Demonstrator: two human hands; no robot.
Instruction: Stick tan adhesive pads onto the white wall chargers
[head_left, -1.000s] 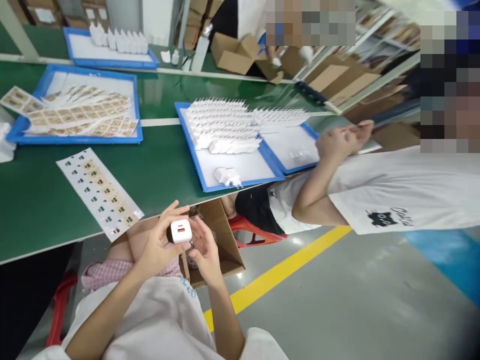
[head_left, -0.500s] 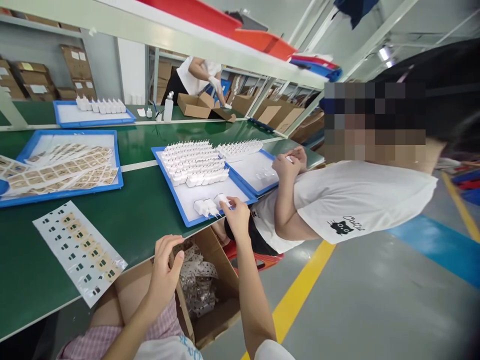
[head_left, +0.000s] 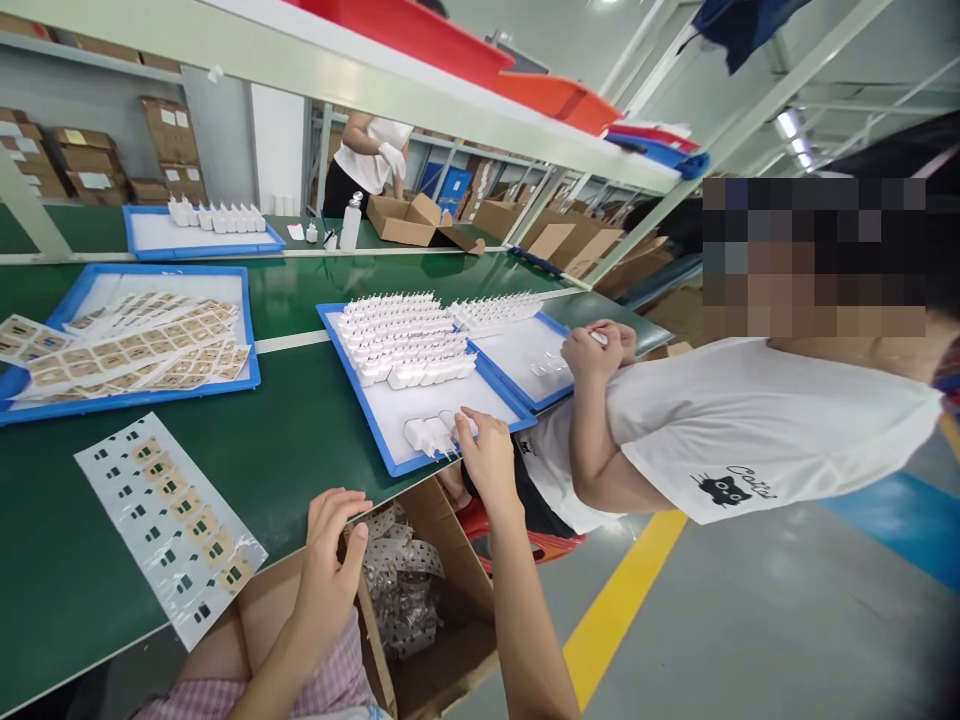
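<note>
My right hand [head_left: 487,455] reaches over the near edge of a blue-rimmed tray [head_left: 367,408], its thumb and fingers around the end of a short group of white plug adapters [head_left: 429,436]. Its fingertips touch the end adapter, which they partly cover. My left hand [head_left: 334,550] hovers at the table edge with fingers curved and apart, holding nothing. Rows of white adapters with pins up [head_left: 405,335] fill the back of the tray. To the left, a sticker sheet [head_left: 169,525] with dark and tan labels lies over the table's front edge.
Another tray [head_left: 253,300] holds label strips. A cardboard box [head_left: 457,625] with scrap stands below the table edge. At the right sits a person [head_left: 645,420] holding a small white part beside a second tray [head_left: 517,365]. Another person [head_left: 367,160] stands behind the table.
The view has shifted, so the scene sits further right and slightly lower. My right hand has closed in around the end adapter; that adapter now sits nearer the others. The standing person's arms have drawn in.
</note>
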